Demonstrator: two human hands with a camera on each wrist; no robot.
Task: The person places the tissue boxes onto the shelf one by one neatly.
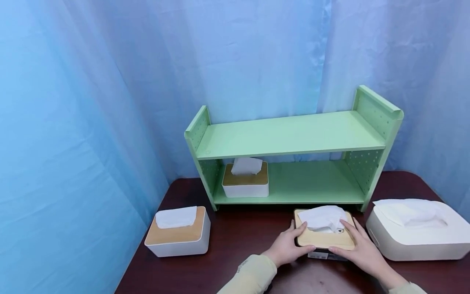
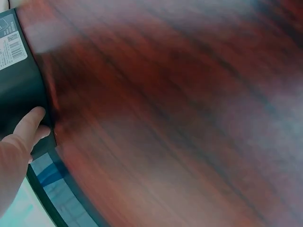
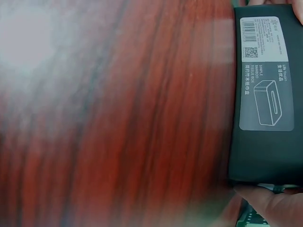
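Note:
A black tissue box (image 1: 322,241) with a light wooden lid sits on the dark table in front of the shelf, a white tissue (image 1: 323,217) bunched out of its slot. My left hand (image 1: 288,246) grips its left side, thumb along the near edge. On the opposite side my right hand (image 1: 361,250) holds it, fingers spread along lid and side. In the right wrist view the box's dark near wall (image 3: 265,156) carries a printed label (image 3: 266,73). Part of that wall (image 2: 19,90) also shows in the left wrist view, with left-hand fingers (image 2: 31,125) against it.
Behind stands a green two-tier shelf (image 1: 293,132); a white tissue box with wooden lid (image 1: 246,190) is on its lower tier, at left. A similar box (image 1: 178,247) stands on the table (image 1: 235,241) at left. A larger white tissue box (image 1: 426,249) is close beside my right hand.

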